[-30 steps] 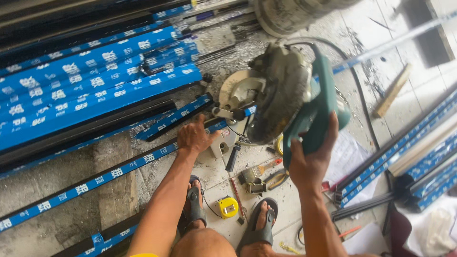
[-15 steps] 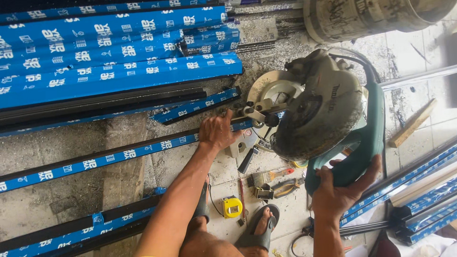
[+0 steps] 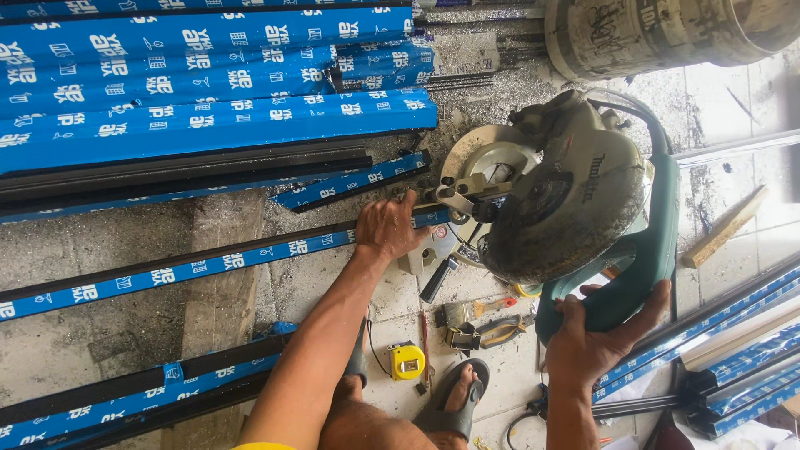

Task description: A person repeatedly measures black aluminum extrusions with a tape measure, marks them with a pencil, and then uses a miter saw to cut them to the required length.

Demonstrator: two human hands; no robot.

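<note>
Your right hand (image 3: 596,342) is wrapped around the green handle of the mitre saw (image 3: 567,208), which stands between your two hands. Your left hand (image 3: 387,227) presses flat, fingers spread, on the long blue-wrapped profile (image 3: 192,268), right by the blade. Below your left forearm lies a yellow tape measure (image 3: 407,361).

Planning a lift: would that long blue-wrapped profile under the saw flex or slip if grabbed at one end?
The profile looks long and thin, so it would probably sag. Its blue film looks glossy, so likely slippery. The left hand presses it down, suggesting it shifts easily.
</note>
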